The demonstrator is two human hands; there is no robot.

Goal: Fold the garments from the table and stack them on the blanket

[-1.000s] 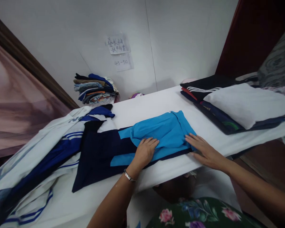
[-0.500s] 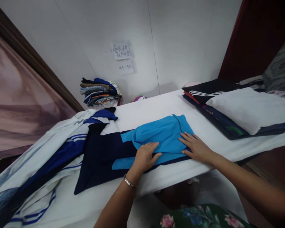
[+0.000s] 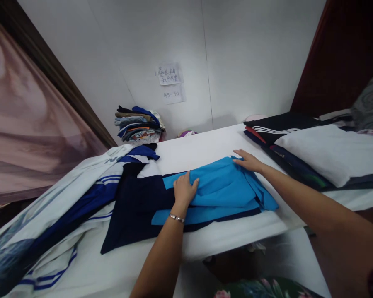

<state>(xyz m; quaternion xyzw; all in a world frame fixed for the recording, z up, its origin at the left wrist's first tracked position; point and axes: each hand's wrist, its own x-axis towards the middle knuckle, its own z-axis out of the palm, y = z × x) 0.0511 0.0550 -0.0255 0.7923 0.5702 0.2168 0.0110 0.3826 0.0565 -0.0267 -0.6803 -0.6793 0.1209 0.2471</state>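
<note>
A navy and bright-blue long-sleeved top point(image 3: 219, 182) lies partly folded on the white-covered table, its blue part to the right and its navy part to the left. My left hand point(image 3: 185, 189) rests on the upper blue strip near the navy section, fingers extended and the thumb apart. At the far right corner of the blue part, my right hand point(image 3: 248, 160) touches the cloth with its fingers stretched out. Rumpled blue fabric hangs off toward the table's front, below my right hand. A second blue strip runs along the near side, under my left wrist.
White and blue garments point(image 3: 81, 182) are heaped at the left, touching the navy cloth. A stack of folded clothes point(image 3: 138, 124) stands at the back left. Folded dark clothes point(image 3: 276, 124) and a white folded item point(image 3: 323, 151) lie at the right. Paper notes point(image 3: 170, 74) hang on the wall.
My right hand has moved from the near part of the blue cloth to its far corner. My left hand has slid away from me. The right end of the cloth now spreads farther toward the front.
</note>
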